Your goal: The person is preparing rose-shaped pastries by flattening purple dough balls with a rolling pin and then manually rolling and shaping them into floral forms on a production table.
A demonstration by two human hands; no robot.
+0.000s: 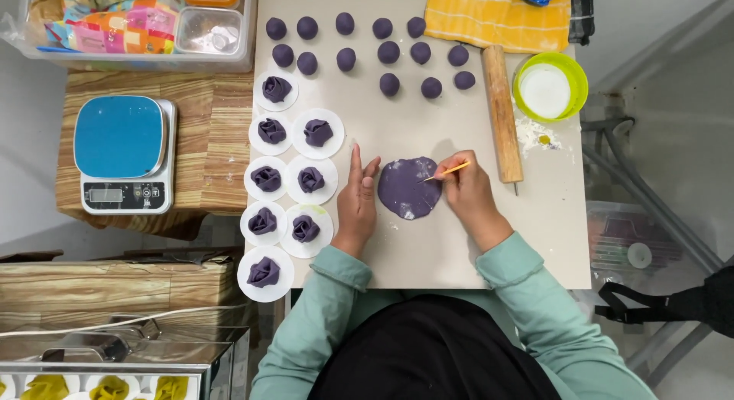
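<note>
A flat round disc of purple dough (409, 187) lies on the beige board (428, 247) in front of me. My right hand (468, 193) holds a thin yellow stick (447, 170), whose tip rests on the disc's right side. My left hand (357, 195) lies flat on the board just left of the disc, fingers together, holding nothing.
Several purple dough balls (382, 52) sit at the board's far end. Folded purple pieces on white paper rounds (284, 178) line the left edge. A wooden rolling pin (501, 113), a green bowl of flour (549, 86), a yellow cloth (497, 14) and a blue kitchen scale (122, 151) stand around.
</note>
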